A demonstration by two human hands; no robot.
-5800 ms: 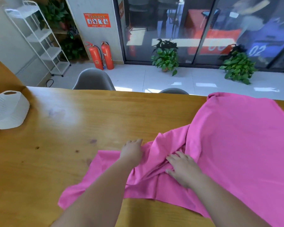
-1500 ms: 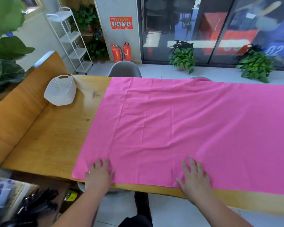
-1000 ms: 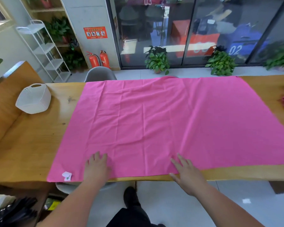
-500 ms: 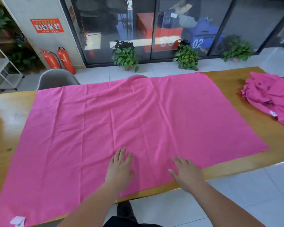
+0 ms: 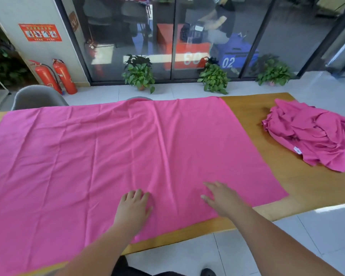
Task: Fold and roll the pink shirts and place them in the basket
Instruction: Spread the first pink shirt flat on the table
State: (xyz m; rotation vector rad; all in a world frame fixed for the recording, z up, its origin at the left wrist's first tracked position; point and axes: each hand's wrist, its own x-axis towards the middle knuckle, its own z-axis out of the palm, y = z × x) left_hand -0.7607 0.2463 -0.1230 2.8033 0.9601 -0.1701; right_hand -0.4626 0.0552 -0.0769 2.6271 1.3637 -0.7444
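Left hand: the left hand (image 5: 132, 208) lay palm down on the pink fabric near the table's near edge. Its fingers were close together, only slightly bent and pointing away from the person. It gripped nothing, and its forearm came up from the bottom of the view.

Right hand: the right hand (image 5: 223, 198) was palm down just to the right of the left one. Its fingers were straight, spread and angled up and left, with nothing held. It was blurred, so whether it pressed the cloth or hung just above it could not be told.

Spread pink shirt: the spread pink shirt (image 5: 127, 152) lay flat on the wooden table (image 5: 307, 188) under both hands. Its long axis ran left to right along the table. The left end passed out of view, and the right edge slanted from the far side to the near side. Shallow creases ran across it from far to near.

Pile: the heap of pink shirts (image 5: 311, 134) sat crumpled on the table's right end, apart from the spread one, with bare wood between them.

Background: two red fire extinguishers (image 5: 54, 76) stood at far left beside a grey chair (image 5: 38, 97). Potted plants (image 5: 139, 74) lined the glass wall.
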